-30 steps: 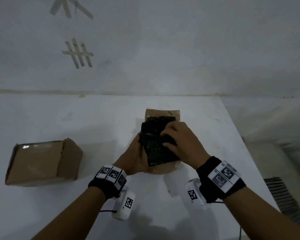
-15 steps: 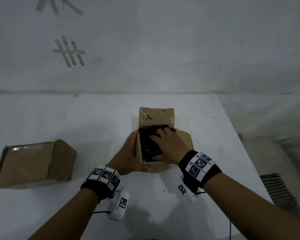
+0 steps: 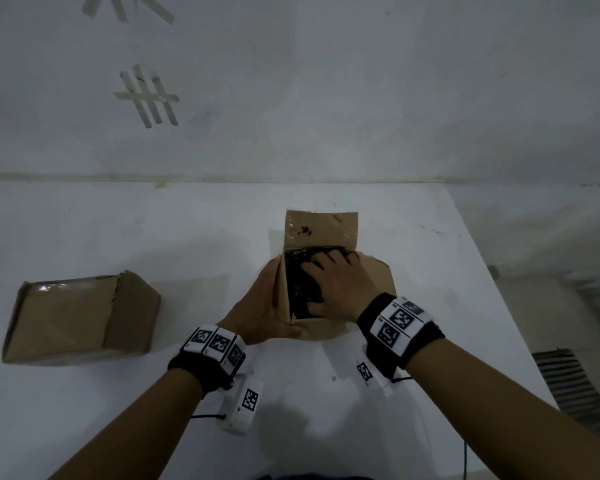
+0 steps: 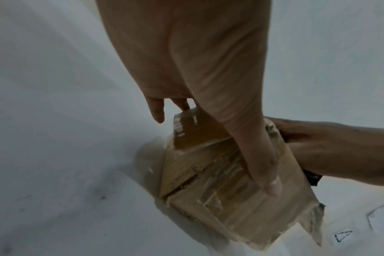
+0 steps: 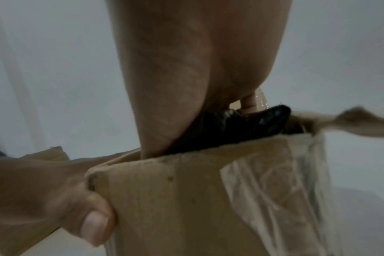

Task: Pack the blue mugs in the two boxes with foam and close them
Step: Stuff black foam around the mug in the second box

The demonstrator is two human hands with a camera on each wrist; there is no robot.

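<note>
An open cardboard box [image 3: 321, 230] stands at the table's centre with its far flap up and its right flap splayed out. Black foam [image 3: 297, 289] fills its opening. My right hand [image 3: 329, 282] lies on the foam with fingers spread, pressing it down; the right wrist view shows the foam [image 5: 241, 124] bulging just above the box's rim [image 5: 208, 149]. My left hand [image 3: 267, 306] rests flat against the box's left wall, thumb along the near wall [image 4: 230, 199]. No blue mug is visible.
A second cardboard box [image 3: 80, 317] lies on the white table [image 3: 153, 237] at the left, flaps folded over. The table's right edge [image 3: 499, 289] runs close to the open box. A wall stands behind the table.
The foam, which was sticking up above the box, has been pushed down into it by my right hand. The far flap now shows. My left hand stays on the box's side.
</note>
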